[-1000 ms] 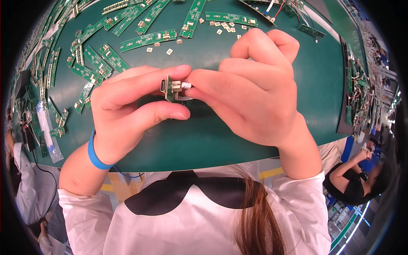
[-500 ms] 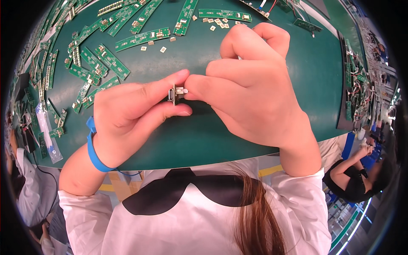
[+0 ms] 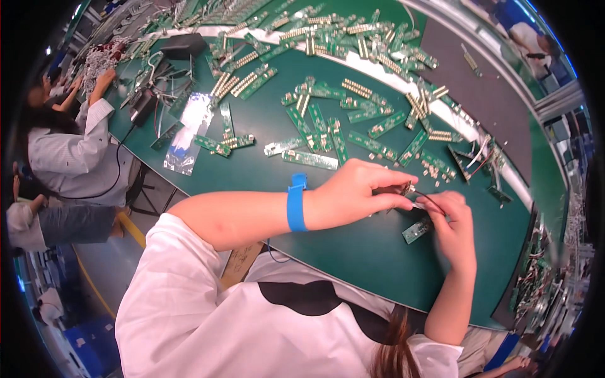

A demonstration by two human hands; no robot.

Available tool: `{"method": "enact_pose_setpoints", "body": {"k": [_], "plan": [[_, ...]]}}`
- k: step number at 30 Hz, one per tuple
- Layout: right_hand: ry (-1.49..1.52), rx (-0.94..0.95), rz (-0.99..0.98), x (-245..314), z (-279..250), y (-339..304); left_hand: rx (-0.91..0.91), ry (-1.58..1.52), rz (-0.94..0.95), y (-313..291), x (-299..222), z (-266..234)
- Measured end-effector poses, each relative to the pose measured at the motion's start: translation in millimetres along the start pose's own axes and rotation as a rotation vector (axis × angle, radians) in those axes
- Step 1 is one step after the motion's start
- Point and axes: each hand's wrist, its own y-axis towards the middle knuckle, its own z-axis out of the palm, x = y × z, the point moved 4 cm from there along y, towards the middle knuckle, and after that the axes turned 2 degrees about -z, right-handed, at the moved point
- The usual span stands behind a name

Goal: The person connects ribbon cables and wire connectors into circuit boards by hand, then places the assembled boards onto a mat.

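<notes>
My left hand [image 3: 350, 196], with a blue band [image 3: 295, 205] at its wrist, pinches a small connector board [image 3: 409, 188] between thumb and fingers. Just to the right, my right hand [image 3: 454, 223] has closed fingers on a thin dark cable [image 3: 431, 200], which curves from the connector board. A small pale piece shows between the fingertips; whether the cable is joined to the board is too small to tell. Below the fingertips, a green circuit board [image 3: 416, 231] lies on or just above the table, partly by my right hand.
Many green circuit boards [image 3: 337, 140] are strewn over the green table [image 3: 353, 252]. Small pale parts [image 3: 435, 171] lie beyond my hands. A silvery bag [image 3: 189, 135] and a black adapter [image 3: 144, 106] are at the left. A co-worker in a striped sleeve [image 3: 60, 154] sits there.
The view has swung left, so my hands appear farther right and smaller. A dark cable now shows at my right hand, and a green board shows below it. My left hand keeps its pinch.
</notes>
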Motion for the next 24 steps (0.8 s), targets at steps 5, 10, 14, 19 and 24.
{"method": "enact_pose_setpoints", "body": {"k": [5,10,14,19,24], "plan": [[0.627,-0.412,0.330,-33.6,-40.6,-48.9,-0.139,0.043,0.061,13.1,4.1,-9.4],[0.811,-0.885,0.407,-86.0,-135.6,-136.8,-0.207,0.547,0.166,30.3,22.1,-22.7],[0.619,-1.178,0.509,-128.1,-232.2,-242.3,-0.161,0.675,0.103,33.3,27.0,-22.4],[0.467,-1.270,0.759,-214.3,-296.7,-315.7,0.003,0.960,-0.064,37.9,37.9,-12.1],[0.067,-1.062,1.088,-326.8,-320.9,-318.6,-0.093,0.857,0.094,34.9,37.6,-15.1]]}}
